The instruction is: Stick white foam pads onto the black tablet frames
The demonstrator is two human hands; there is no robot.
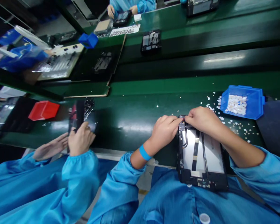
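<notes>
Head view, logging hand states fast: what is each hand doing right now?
Left hand: fingers pinched at the top edge of the opened tablet.
Right hand: pinched at the same edge; contents hidden.

Blue smock, gathered cuffs, blue wristband [144, 152], white button [204, 218]

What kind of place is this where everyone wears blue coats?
Probably an electronics assembly line in a factory. The left hand and right hand work on an opened tablet frame at a long green conveyor, with a blue bin of tiny parts nearby.
</notes>
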